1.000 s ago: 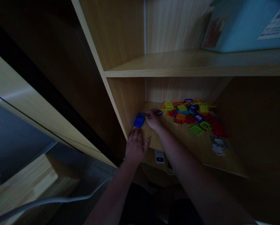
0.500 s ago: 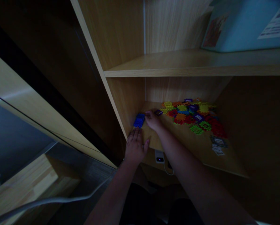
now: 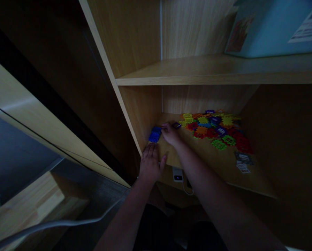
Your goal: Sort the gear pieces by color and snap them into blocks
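Observation:
In the head view a blue stack of toothed plastic pieces (image 3: 155, 135) sits in the left corner of the lower shelf, against the side wall. My left hand (image 3: 150, 163) lies flat at the shelf's front edge, fingers stretched out and thumb apart, its fingertips just in front of the stack. My right hand (image 3: 169, 134) rests right of the stack with its fingers drawn together; what they hold, if anything, is too small and dark to make out. A dark purple piece (image 3: 176, 125) lies just beyond that hand. Farther right spreads a heap of coloured gear-shaped pieces (image 3: 210, 129).
Grey and white pieces (image 3: 242, 162) lie near the shelf's right front. Above, an upper shelf (image 3: 210, 75) carries a light blue box (image 3: 273, 31). A white device (image 3: 177, 175) with a cable sits below the front edge. A wooden block (image 3: 40, 198) stands lower left.

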`<control>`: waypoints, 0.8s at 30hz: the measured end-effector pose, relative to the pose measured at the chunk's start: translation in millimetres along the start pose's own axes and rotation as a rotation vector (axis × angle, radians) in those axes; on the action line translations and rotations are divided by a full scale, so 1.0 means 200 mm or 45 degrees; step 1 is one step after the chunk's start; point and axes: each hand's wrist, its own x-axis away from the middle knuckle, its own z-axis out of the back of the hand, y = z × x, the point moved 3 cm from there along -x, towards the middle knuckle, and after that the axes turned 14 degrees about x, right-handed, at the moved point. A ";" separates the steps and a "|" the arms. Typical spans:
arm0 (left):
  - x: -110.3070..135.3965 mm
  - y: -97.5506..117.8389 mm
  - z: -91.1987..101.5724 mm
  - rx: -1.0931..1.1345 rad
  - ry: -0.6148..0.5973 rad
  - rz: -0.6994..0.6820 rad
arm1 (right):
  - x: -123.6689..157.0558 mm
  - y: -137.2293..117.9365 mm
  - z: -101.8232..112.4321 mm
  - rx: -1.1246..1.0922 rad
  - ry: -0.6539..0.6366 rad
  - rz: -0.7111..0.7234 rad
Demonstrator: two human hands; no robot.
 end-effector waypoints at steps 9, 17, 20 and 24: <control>0.01 -0.01 -0.01 0.020 -0.010 -0.005 | 0.00 0.00 -0.01 -0.003 -0.004 0.028; 0.00 0.00 0.00 0.016 0.012 -0.019 | -0.01 0.02 -0.01 -0.027 0.019 0.047; 0.01 0.00 0.00 0.008 0.017 -0.022 | -0.01 0.02 -0.01 -0.024 0.017 0.016; 0.01 -0.01 -0.01 -0.001 0.033 -0.017 | 0.00 0.01 0.00 -0.024 -0.001 -0.015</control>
